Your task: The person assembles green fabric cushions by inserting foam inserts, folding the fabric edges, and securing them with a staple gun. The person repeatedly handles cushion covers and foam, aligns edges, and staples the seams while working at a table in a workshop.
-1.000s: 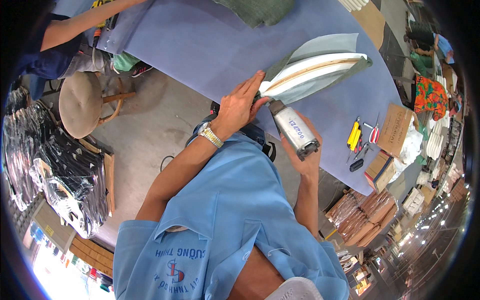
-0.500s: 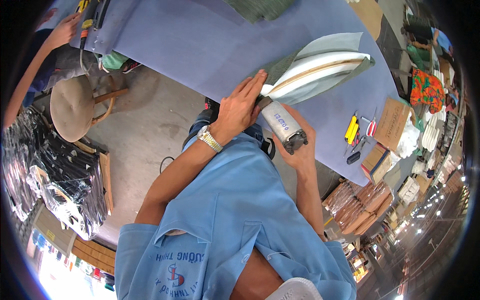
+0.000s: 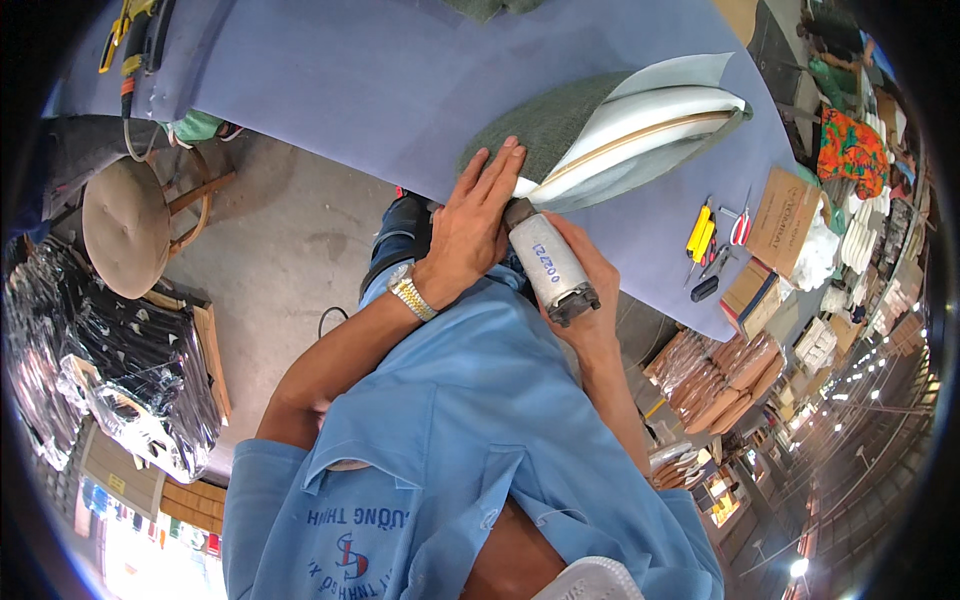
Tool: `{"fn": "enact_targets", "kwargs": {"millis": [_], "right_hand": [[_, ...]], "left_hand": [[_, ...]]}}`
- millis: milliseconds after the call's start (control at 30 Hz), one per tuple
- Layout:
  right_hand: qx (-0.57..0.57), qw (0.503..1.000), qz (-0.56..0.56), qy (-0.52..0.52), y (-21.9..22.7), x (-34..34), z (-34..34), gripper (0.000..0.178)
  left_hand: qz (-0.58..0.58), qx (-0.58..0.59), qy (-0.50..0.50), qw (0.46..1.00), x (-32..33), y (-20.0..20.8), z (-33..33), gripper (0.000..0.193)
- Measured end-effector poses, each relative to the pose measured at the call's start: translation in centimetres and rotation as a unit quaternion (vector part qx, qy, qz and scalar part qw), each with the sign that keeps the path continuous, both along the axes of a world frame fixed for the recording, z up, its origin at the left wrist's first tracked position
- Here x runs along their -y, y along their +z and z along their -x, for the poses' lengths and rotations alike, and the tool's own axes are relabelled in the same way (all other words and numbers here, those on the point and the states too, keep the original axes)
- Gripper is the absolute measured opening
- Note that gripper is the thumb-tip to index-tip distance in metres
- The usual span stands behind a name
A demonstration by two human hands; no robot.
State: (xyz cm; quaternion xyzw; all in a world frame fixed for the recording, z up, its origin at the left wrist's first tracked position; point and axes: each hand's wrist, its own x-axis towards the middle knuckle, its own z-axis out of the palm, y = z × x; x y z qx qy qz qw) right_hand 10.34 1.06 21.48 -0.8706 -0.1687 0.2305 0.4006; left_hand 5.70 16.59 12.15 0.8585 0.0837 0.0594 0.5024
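A curved seat pad (image 3: 640, 135) lies on the blue table, with grey-green fabric, white padding and a thin wooden edge strip showing. My left hand (image 3: 465, 220) rests on the fabric at the pad's near end, fingers stretched out and lying flat; its thumb is hidden. In my right hand (image 3: 590, 270) is a grey staple gun (image 3: 545, 255), gripped from its right side, with most of the fingers hidden behind the body. The gun's dark nose meets the near end of the pad, close to my left fingers; whether it touches the wood I cannot tell.
On the blue table (image 3: 340, 90), yellow-handled tools (image 3: 700, 232) and a black knife (image 3: 706, 288) lie right, near a cardboard box (image 3: 782, 225). Other tools (image 3: 132, 55) lie far left. A round beige stool (image 3: 125, 225) and plastic-wrapped stacks (image 3: 150, 370) stand left.
The staple gun and my right hand have shifted slightly left and nearer. More of the green fabric shows past my left fingers. Another person's hand has left the tools at far left.
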Motion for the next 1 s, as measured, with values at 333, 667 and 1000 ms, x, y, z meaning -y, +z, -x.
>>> {"fn": "enact_targets", "kwargs": {"millis": [333, 667, 1000], "right_hand": [[0.036, 0.999, -0.022, -0.002, -0.9, 0.5, 0.7, 0.056], [0.091, 0.995, -0.043, -0.022, -2.7, 1.4, 2.1, 0.058], [0.137, 0.985, -0.094, -0.038, -2.4, 0.9, 3.2, 0.054]], "left_hand": [[0.081, 0.073, -0.002, 0.994, -0.6, -1.1, 0.8, 0.087], [0.008, 0.126, 0.044, 0.991, -1.3, -1.7, 2.5, 0.059], [0.033, 0.112, 0.040, 0.992, -1.5, -1.3, 2.2, 0.056]]}}
